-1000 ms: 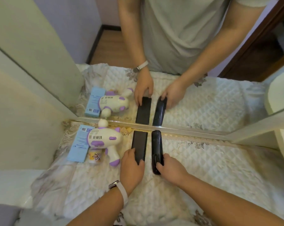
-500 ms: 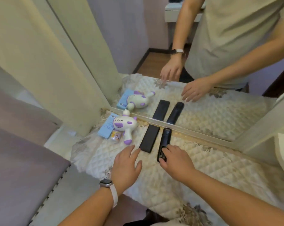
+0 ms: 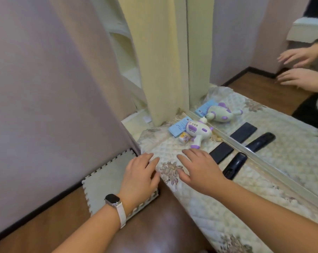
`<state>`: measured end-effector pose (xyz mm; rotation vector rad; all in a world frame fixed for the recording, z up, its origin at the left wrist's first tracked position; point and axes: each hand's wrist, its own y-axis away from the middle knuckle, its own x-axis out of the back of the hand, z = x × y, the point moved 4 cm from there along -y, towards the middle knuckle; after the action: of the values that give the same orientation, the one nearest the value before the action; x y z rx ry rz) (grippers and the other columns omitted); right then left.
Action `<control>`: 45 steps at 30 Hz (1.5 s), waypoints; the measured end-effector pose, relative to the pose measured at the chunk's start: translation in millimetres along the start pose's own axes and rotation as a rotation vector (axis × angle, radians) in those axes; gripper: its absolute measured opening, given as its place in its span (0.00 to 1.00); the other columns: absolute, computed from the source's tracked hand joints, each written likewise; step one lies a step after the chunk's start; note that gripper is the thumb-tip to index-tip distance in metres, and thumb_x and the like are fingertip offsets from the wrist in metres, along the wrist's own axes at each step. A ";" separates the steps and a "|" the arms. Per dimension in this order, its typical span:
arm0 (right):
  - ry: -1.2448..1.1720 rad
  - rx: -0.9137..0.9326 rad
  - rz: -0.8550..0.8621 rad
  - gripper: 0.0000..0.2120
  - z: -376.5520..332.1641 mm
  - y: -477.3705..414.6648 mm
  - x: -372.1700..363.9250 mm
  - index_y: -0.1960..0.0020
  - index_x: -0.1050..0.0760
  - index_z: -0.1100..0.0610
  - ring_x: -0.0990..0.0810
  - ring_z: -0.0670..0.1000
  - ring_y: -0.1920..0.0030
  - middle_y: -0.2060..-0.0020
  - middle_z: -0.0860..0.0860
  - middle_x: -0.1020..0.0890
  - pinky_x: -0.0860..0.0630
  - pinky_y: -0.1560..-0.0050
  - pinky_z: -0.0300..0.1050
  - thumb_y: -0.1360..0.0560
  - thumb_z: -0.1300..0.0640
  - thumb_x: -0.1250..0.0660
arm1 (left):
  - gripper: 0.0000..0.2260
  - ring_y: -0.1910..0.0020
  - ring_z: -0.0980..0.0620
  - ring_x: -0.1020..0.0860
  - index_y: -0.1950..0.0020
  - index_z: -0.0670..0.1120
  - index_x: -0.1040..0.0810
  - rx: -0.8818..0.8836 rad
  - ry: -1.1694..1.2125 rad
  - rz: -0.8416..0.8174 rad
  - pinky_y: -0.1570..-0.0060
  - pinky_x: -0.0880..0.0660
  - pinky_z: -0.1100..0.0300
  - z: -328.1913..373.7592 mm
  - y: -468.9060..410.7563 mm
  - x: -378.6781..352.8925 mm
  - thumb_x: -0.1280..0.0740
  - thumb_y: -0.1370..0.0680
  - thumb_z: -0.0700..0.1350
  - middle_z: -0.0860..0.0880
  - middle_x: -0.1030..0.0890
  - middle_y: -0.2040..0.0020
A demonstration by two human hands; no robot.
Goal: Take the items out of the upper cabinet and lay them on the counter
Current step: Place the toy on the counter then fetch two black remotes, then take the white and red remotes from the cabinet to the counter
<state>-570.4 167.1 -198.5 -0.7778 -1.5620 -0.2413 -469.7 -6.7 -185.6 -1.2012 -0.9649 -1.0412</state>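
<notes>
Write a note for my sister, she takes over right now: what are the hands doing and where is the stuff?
Left hand: open, holds nothing, at the counter corner.
Right hand: open, holds nothing, beside the flat black remote.
Done: blue card, small box, toy gun, flat black remote and curved black remote lie on the counter by the mirror.
Left: the upper cabinet is out of view; check it for more.
</notes>
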 end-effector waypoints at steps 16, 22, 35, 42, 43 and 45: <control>-0.093 0.511 -0.041 0.21 -339.6 -78.9 -18.9 0.40 0.23 0.55 0.23 0.58 0.41 0.43 0.54 0.20 0.28 0.42 0.53 0.26 0.43 0.39 | 0.17 0.38 0.46 0.25 0.39 0.48 0.21 0.423 -0.200 0.175 0.37 0.31 0.48 -197.8 253.8 129.3 0.38 0.24 0.54 0.46 0.20 0.40; -0.110 0.692 -0.009 0.21 -493.0 -82.7 -36.8 0.40 0.22 0.55 0.23 0.58 0.42 0.44 0.54 0.20 0.28 0.42 0.53 0.25 0.43 0.40 | 0.18 0.36 0.45 0.26 0.38 0.49 0.21 0.614 -0.216 0.205 0.35 0.31 0.46 -273.3 381.0 175.0 0.38 0.23 0.55 0.47 0.21 0.37; -0.164 1.088 -0.044 0.22 -728.4 -106.5 -67.1 0.39 0.23 0.54 0.23 0.57 0.41 0.42 0.53 0.20 0.28 0.41 0.52 0.24 0.42 0.42 | 0.18 0.33 0.49 0.28 0.34 0.50 0.24 0.958 -0.263 0.297 0.32 0.37 0.50 -369.5 561.4 243.0 0.39 0.21 0.55 0.49 0.23 0.34; -0.286 1.281 -0.026 0.22 -811.2 -155.9 -96.8 0.38 0.23 0.55 0.23 0.57 0.40 0.41 0.54 0.20 0.28 0.39 0.53 0.24 0.42 0.41 | 0.18 0.36 0.48 0.26 0.36 0.50 0.22 1.124 -0.413 0.260 0.35 0.33 0.48 -421.7 585.8 268.6 0.39 0.22 0.55 0.48 0.21 0.37; -0.311 1.300 -0.025 0.22 -822.6 -166.4 -98.3 0.38 0.23 0.55 0.23 0.57 0.40 0.41 0.54 0.20 0.28 0.39 0.53 0.24 0.42 0.41 | 0.18 0.36 0.48 0.26 0.37 0.49 0.21 1.148 -0.435 0.261 0.35 0.33 0.48 -430.5 586.3 274.6 0.39 0.22 0.55 0.48 0.21 0.37; -0.357 1.335 -0.019 0.22 -844.9 -188.3 -99.1 0.38 0.23 0.55 0.23 0.57 0.41 0.42 0.54 0.20 0.28 0.40 0.52 0.24 0.42 0.41 | 0.18 0.37 0.47 0.26 0.37 0.49 0.21 1.189 -0.474 0.269 0.35 0.34 0.48 -448.2 584.9 287.4 0.38 0.22 0.55 0.48 0.21 0.38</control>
<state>-12.8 -494.6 -96.2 0.2751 -1.6306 0.9095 183.0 -446.2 -105.8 -0.5099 -1.4234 0.1384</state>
